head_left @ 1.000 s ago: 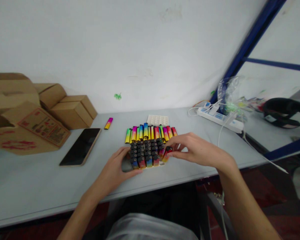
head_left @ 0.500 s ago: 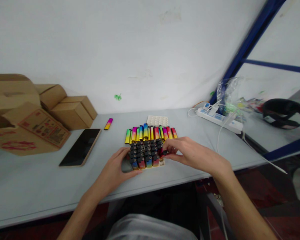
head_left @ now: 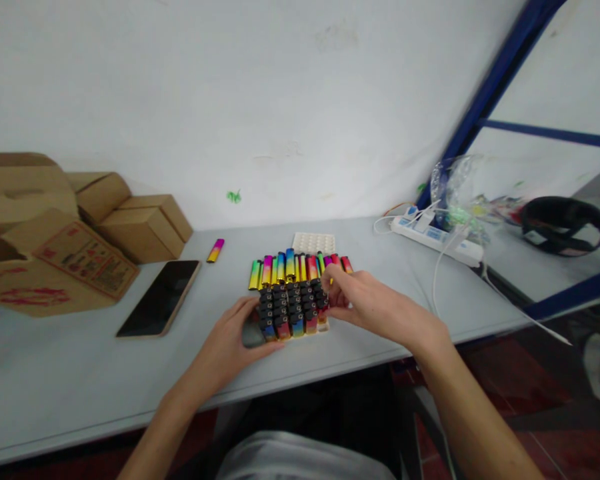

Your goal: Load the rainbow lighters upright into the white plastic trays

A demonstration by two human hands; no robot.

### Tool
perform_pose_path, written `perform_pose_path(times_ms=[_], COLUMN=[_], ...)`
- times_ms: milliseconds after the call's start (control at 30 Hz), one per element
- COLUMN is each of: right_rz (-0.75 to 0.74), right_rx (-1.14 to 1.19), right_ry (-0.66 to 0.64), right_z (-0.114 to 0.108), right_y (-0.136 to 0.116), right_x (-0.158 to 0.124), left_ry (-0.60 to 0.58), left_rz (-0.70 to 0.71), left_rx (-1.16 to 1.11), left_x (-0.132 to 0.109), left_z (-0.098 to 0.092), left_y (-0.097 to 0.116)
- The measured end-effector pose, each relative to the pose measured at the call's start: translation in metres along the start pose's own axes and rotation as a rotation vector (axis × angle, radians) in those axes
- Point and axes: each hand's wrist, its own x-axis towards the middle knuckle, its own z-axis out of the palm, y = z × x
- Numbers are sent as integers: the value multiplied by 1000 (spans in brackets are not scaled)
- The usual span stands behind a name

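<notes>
Upright lighters (head_left: 289,307) with black tops and shiny coloured bodies stand packed in rows in a pale tray (head_left: 323,328). My left hand (head_left: 235,337) grips the left side of this block, thumb along the front and fingers behind. At the right-hand column, my right hand (head_left: 347,293) has its fingers closed at a lighter (head_left: 323,303) with a black top; the fingertips partly hide it. One cell at the front right corner of the tray shows bare. Just behind lie several loose lighters (head_left: 290,265) in a row, in rainbow colours.
A second white tray (head_left: 314,243) with round hollows lies at the back. To the left are a single lighter (head_left: 215,251), a phone (head_left: 160,298) and cardboard boxes (head_left: 150,230). A power strip (head_left: 437,239) with white cables and a black band (head_left: 564,227) are on the right.
The lighter that was tilted in my right hand now stands upright in the right-hand column. My right hand has risen slightly and moved back; my left hand keeps its grip.
</notes>
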Motion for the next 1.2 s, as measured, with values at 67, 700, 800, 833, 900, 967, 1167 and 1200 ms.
perform_pose_path(times_ms=[67, 700, 800, 833, 900, 967, 1167, 1200], right_rz=[-9, 107, 119, 125, 109, 59, -47, -45], right_rx=[48, -63, 53, 108, 230, 343, 541, 592], right_ry=[-4, 71, 97, 110, 136, 154, 302, 316], right_z=[-7, -9, -16, -19, -23, -26, -20, -18], right_y=[2, 111, 110, 108, 100, 90, 63, 60], right_x=[-1, 14, 7, 5, 2, 2, 12, 13], left_ry=[6, 19, 22, 19, 17, 19, 35, 36], left_rz=[2, 22, 30, 25, 9, -1, 28, 31], left_rx=[4, 28, 33, 35, 40, 36, 8, 9], left_x=[0, -1, -1, -1, -1, -1, -1, -1], left_z=[1, 4, 5, 5, 5, 5, 4, 4], left_y=[-1, -6, -6, -6, -7, -7, -9, -9])
